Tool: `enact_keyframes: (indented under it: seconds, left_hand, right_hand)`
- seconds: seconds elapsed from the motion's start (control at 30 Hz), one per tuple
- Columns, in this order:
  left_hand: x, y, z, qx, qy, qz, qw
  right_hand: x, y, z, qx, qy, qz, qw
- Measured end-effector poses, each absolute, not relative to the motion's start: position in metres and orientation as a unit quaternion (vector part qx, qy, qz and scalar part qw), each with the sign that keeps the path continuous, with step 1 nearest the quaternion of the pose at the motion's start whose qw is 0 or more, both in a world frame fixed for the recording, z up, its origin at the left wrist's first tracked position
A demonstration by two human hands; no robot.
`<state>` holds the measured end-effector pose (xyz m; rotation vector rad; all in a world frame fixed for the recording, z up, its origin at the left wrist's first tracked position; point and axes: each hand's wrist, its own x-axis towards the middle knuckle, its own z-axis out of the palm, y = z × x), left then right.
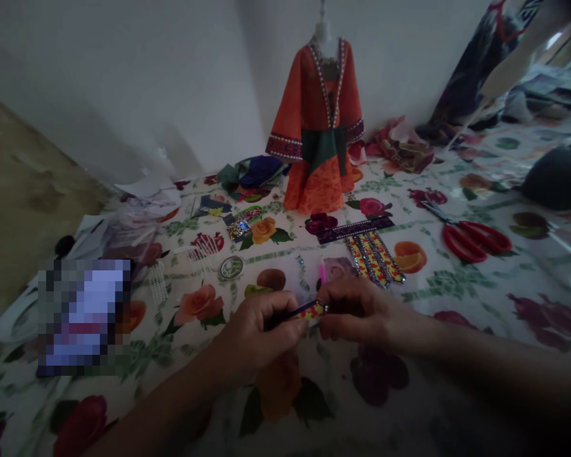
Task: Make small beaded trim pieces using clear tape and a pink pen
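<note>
My left hand (pixel 261 333) pinches a narrow decorated strip (pixel 309 311), red and yellow patterned with a dark end. My right hand (pixel 356 311) is closed at the strip's right end and grips a pink tool (pixel 322 270) that sticks up between its fingers. Both hands meet just above the floral tablecloth (pixel 409 393). Several more decorated trim strips (pixel 375 257) lie just beyond my right hand. A small mannequin in an orange dress (pixel 321 127) with beaded trim stands at the back of the table.
Red-handled scissors (pixel 473 240) lie to the right. Fabric scraps (pixel 254 174) sit left of the dress, with more cloth piled at the back right. Bead strips, a round badge (pixel 231 267) and plastic bags (pixel 143 209) lie at left. A dark object (pixel 559 178) sits far right.
</note>
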<state>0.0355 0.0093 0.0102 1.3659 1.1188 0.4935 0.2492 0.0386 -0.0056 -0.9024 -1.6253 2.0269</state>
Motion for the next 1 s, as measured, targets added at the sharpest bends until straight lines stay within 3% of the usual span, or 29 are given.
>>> enact_keyframes:
  seconds: [1.0]
  left_hand:
    - [0.033,0.012,0.009,0.599,0.491,0.216,0.594]
  right_hand:
    - [0.250,0.040,-0.015,-0.315,-0.553,0.740,0.218]
